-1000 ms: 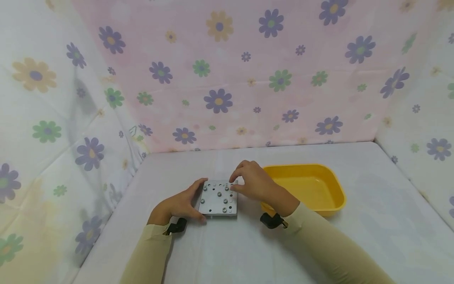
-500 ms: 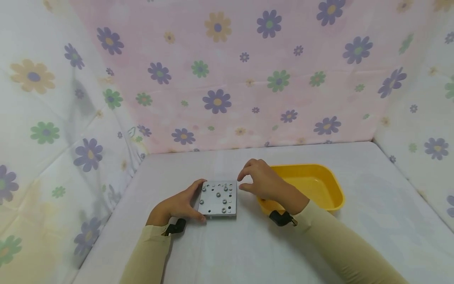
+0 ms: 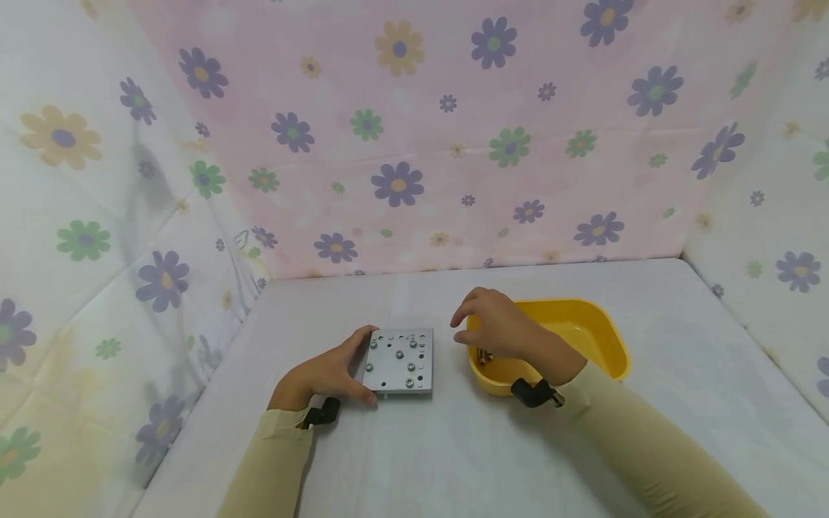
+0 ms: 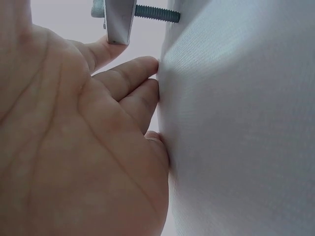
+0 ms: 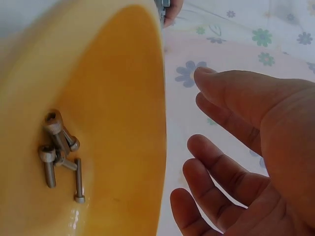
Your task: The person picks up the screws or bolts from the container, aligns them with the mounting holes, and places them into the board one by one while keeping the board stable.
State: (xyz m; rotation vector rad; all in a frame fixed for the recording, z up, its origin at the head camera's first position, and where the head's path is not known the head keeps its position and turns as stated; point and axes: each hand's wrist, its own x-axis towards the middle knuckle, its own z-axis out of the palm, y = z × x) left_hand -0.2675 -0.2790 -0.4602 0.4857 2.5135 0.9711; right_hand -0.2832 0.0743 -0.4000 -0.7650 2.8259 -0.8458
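A square metal plate (image 3: 388, 370) with drilled holes and several socket head screws sits on the table, raised off the cloth. My left hand (image 3: 329, 370) holds its left side, thumb at the near edge and index finger at the far corner. A threaded screw shank (image 4: 157, 13) sticks out beneath the plate (image 4: 119, 27) in the left wrist view. Over the left side of a yellow tray (image 3: 599, 338) hovers my right hand (image 3: 501, 327), fingers parted and holding nothing. Several loose socket head screws (image 5: 54, 130) lie in that tray.
White cloth (image 3: 427, 460) covers the table. A pink flowered curtain (image 3: 440, 237) hangs along the back edge, with white flowered curtains (image 3: 110, 288) at the sides. Black wrist cameras (image 3: 532, 392) sit at both cuffs.
My right hand has moved right, from the plate's far right corner to above the tray, its fingers parting a little more. The left hand and plate stay in place.
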